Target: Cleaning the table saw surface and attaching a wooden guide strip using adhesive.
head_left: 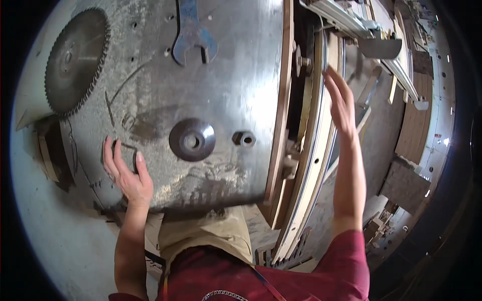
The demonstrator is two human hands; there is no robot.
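My left hand point(128, 175) is at the near left of the sawdust-covered metal table point(248, 42), its thumb and fingers apart. A thin dark bent line shows between them; I cannot tell whether it is a tool or a shadow. Right of this hand, a round dark metal flange point(176, 142) with a central hole lies flat, and a hex nut point(247, 139) sits beyond it. My right hand point(342, 108) is stretched out flat beside the long rail point(314, 118), holding nothing. A toothed circular saw blade point(83, 62) lies at the far left, and a blue open-end wrench point(191, 35) at the far edge.
A metal fence or carriage assembly point(351, 25) juts in from the far right. A wooden strip point(280, 110) runs along the table's right edge, with a dark gap between it and the rail. Wooden boards point(414, 120) lie on the right beyond my arm.
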